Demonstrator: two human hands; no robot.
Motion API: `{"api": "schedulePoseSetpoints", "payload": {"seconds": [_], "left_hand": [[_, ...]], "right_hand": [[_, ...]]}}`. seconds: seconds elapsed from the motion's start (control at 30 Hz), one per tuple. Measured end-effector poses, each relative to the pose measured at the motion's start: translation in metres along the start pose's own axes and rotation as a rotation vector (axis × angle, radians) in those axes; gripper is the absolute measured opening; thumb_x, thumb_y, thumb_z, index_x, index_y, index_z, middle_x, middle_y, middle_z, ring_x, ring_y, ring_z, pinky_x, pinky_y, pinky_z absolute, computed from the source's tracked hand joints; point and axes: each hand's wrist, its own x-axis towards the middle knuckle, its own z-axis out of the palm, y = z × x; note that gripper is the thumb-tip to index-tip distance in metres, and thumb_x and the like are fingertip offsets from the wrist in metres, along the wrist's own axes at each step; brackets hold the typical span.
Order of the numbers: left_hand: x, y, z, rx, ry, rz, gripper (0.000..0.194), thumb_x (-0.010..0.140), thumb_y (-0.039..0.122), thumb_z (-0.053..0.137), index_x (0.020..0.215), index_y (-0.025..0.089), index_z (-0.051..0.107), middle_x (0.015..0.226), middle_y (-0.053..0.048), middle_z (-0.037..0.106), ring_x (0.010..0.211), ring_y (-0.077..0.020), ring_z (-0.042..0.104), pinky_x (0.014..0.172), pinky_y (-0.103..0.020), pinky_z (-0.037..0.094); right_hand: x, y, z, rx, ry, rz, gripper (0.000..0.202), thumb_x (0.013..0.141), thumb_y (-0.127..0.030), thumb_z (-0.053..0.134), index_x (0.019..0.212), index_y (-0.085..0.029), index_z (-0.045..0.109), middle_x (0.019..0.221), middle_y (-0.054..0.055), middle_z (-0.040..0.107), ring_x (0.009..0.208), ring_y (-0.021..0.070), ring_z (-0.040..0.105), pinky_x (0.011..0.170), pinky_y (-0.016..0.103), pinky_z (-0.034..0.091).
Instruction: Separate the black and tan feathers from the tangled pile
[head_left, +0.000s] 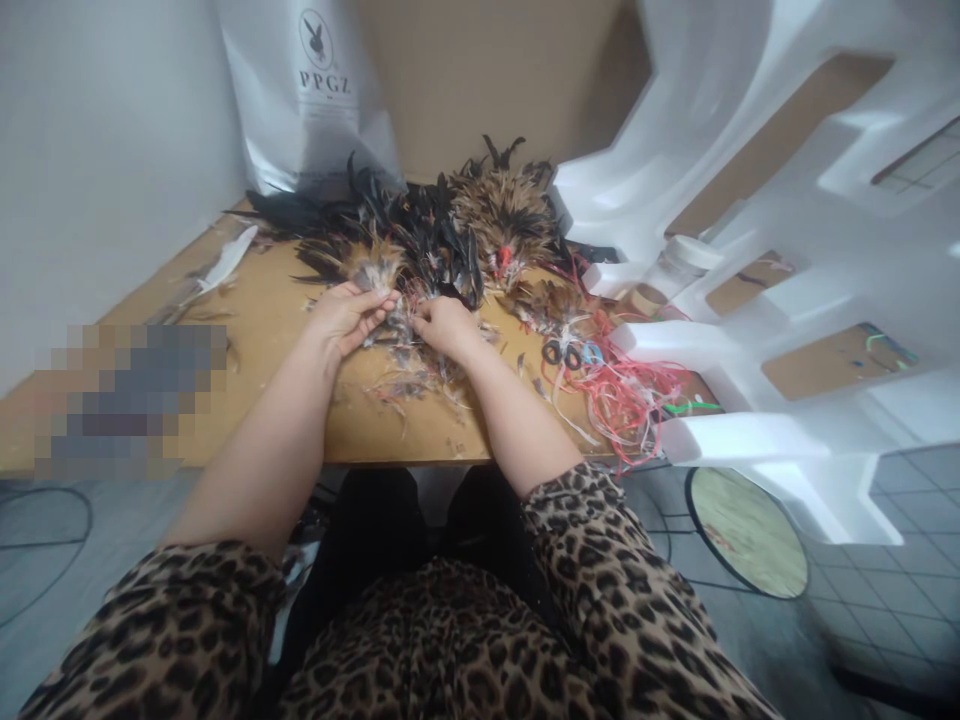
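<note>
My left hand is closed in a pinch, thumb against fingertips, at the base of a small brown and white feather bunch. Just to its right, my right hand has its fingers pressed together over loose feather scraps; whatever is between them is too small to make out. Black feathers lie in a heap behind both hands. Beyond my right hand rests a large brown feather bundle, with something red at its lower end. Feather fluff is scattered on the table between my forearms.
Dark-handled scissors and tangled pink strings lie on the tabletop at right. White moulded foam borders that side. A printed bag stands at the back, a white feather lies left, and a blurred-out patch covers the left front.
</note>
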Motion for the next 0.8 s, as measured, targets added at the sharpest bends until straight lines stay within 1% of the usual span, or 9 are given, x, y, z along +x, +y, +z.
{"api": "schedulePoseSetpoints", "payload": {"seconds": [0.1,0.13,0.2,0.3,0.43,0.53,0.67,0.73,0.8], "left_hand": [[0.001,-0.002,-0.001,0.020,-0.018,-0.007,0.006,0.066,0.004,0.067,0.072,0.006,0.066,0.069,-0.008,0.068,0.053,-0.0060,0.060,0.047,-0.010,0.047],[0.001,-0.003,-0.001,0.026,-0.017,-0.013,0.006,0.067,0.004,0.067,0.072,0.006,0.066,0.068,-0.008,0.068,0.053,-0.0060,0.060,0.047,-0.010,0.047],[0.000,-0.003,-0.001,0.031,-0.012,-0.025,0.006,0.067,0.004,0.067,0.072,0.006,0.066,0.068,-0.009,0.068,0.053,-0.0060,0.060,0.047,-0.010,0.047],[-0.001,-0.003,0.001,0.011,-0.001,-0.040,0.006,0.067,0.002,0.066,0.072,0.006,0.065,0.068,-0.009,0.068,0.052,-0.0060,0.060,0.047,-0.010,0.047],[-0.002,-0.001,0.002,-0.016,-0.004,-0.050,0.006,0.070,0.000,0.063,0.071,0.006,0.065,0.067,-0.009,0.068,0.051,-0.0056,0.059,0.046,-0.010,0.047],[-0.003,0.000,0.003,-0.024,-0.012,-0.072,0.006,0.072,0.000,0.061,0.072,0.005,0.065,0.065,-0.008,0.067,0.050,-0.0058,0.059,0.044,-0.009,0.046],[-0.004,0.002,0.003,-0.072,-0.015,-0.120,0.007,0.073,0.000,0.060,0.072,0.006,0.064,0.064,-0.008,0.067,0.049,-0.0057,0.060,0.044,-0.009,0.047],[-0.005,0.003,0.004,-0.104,-0.015,-0.153,0.008,0.072,0.000,0.061,0.073,0.007,0.064,0.064,-0.007,0.067,0.050,-0.0061,0.060,0.045,-0.009,0.048],[-0.005,0.003,0.004,-0.129,-0.011,-0.178,0.008,0.072,0.000,0.062,0.073,0.007,0.064,0.065,-0.007,0.067,0.051,-0.0063,0.061,0.045,-0.009,0.048]], "right_hand": [[0.001,-0.007,0.007,0.005,0.009,0.076,0.031,0.074,-0.047,0.056,0.079,-0.018,0.067,0.082,0.008,0.066,0.078,0.0203,0.060,0.071,0.030,0.043],[0.002,-0.008,0.009,0.016,0.015,0.093,0.029,0.072,-0.045,0.057,0.079,-0.018,0.066,0.081,0.008,0.066,0.078,0.0204,0.060,0.071,0.030,0.043],[0.005,-0.007,0.012,0.088,0.016,0.099,0.021,0.071,-0.036,0.058,0.075,-0.018,0.066,0.077,0.006,0.065,0.075,0.0189,0.060,0.069,0.029,0.043],[0.011,0.004,0.013,0.343,0.040,0.064,0.015,0.069,-0.028,0.056,0.068,-0.016,0.065,0.068,0.002,0.063,0.067,0.0137,0.057,0.065,0.024,0.042],[0.017,0.018,0.010,0.715,0.158,0.071,0.022,0.069,-0.035,0.058,0.070,-0.013,0.062,0.062,-0.001,0.060,0.058,0.0092,0.052,0.058,0.020,0.041],[0.019,0.018,0.008,0.863,0.246,0.066,0.025,0.072,-0.038,0.058,0.073,-0.014,0.060,0.061,-0.002,0.058,0.055,0.0074,0.050,0.056,0.019,0.041],[0.018,0.010,0.009,0.882,0.325,0.039,0.024,0.080,-0.039,0.051,0.082,-0.015,0.057,0.066,-0.002,0.058,0.056,0.0072,0.053,0.057,0.019,0.043],[0.016,0.008,0.010,0.805,0.394,-0.020,0.024,0.084,-0.038,0.046,0.087,-0.016,0.057,0.074,0.001,0.061,0.066,0.0085,0.057,0.064,0.020,0.045],[0.012,0.006,0.009,0.662,0.476,-0.113,0.025,0.087,-0.036,0.043,0.089,-0.016,0.057,0.086,0.004,0.062,0.080,0.0107,0.058,0.075,0.022,0.046]]}}
